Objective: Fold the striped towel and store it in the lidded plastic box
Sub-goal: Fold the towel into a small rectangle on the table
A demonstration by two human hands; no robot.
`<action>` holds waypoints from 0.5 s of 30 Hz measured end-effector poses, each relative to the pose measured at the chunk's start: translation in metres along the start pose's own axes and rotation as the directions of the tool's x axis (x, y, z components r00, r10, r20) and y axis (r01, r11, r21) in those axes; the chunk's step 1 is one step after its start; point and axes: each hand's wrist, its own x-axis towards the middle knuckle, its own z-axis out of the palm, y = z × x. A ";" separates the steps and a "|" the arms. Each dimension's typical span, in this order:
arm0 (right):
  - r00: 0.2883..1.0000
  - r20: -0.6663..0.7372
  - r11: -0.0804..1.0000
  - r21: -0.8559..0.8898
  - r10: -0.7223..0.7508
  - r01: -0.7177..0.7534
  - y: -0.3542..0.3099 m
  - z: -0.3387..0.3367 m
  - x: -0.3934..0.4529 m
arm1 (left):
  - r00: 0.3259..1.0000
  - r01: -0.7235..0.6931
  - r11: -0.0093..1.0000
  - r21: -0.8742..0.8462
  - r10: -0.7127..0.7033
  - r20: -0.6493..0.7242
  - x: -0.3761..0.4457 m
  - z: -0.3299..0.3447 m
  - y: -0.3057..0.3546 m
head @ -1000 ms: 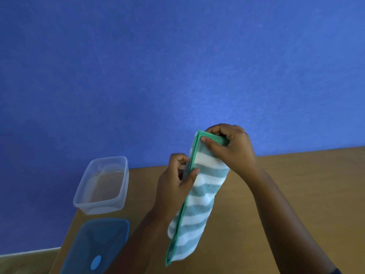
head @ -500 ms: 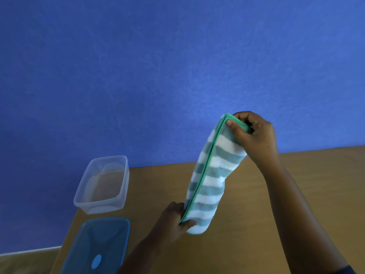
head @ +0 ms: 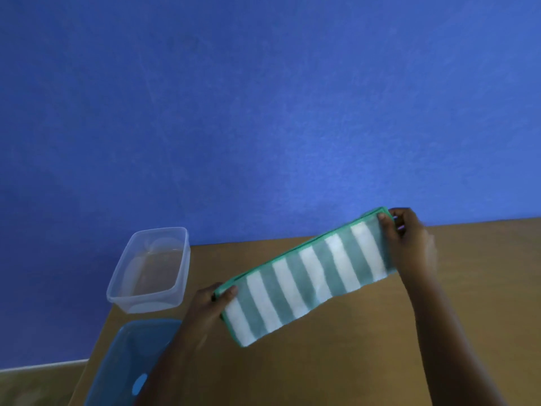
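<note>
The green-and-white striped towel [head: 307, 273], folded into a long narrow strip with a green hem, is stretched out above the wooden table [head: 380, 347], slanting from lower left up to upper right. My left hand [head: 209, 309] pinches its lower left end. Its upper right end is pinched by my right hand [head: 409, 244]. The clear plastic box [head: 149, 268] stands open and empty at the table's far left corner. Its blue lid [head: 128, 361] lies on the table just in front of it, partly behind my left forearm.
A blue wall [head: 263, 112] rises right behind the table's far edge. The table's left edge runs just beside the box and lid, with pale floor [head: 35, 385] below it. Bare wood lies to the right of the towel.
The towel hung upright from my right hand with my left hand sliding down its edge. Now my left hand holds the bottom end and the strip is pulled out nearly level.
</note>
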 end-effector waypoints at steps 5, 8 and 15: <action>0.968 0.202 0.968 -0.228 0.148 -0.101 0.050 0.035 -0.036 | 0.992 0.100 0.990 0.103 -0.091 -0.092 0.010 -0.009 -0.013; 0.928 0.289 0.956 -0.241 0.233 -0.165 0.077 0.046 -0.056 | 0.988 0.153 0.944 0.292 -0.136 -0.080 0.020 -0.013 -0.028; 0.841 0.346 0.884 -0.370 0.416 -0.285 0.092 0.067 -0.072 | 0.994 0.110 0.762 0.638 -0.072 -0.086 0.039 -0.009 -0.049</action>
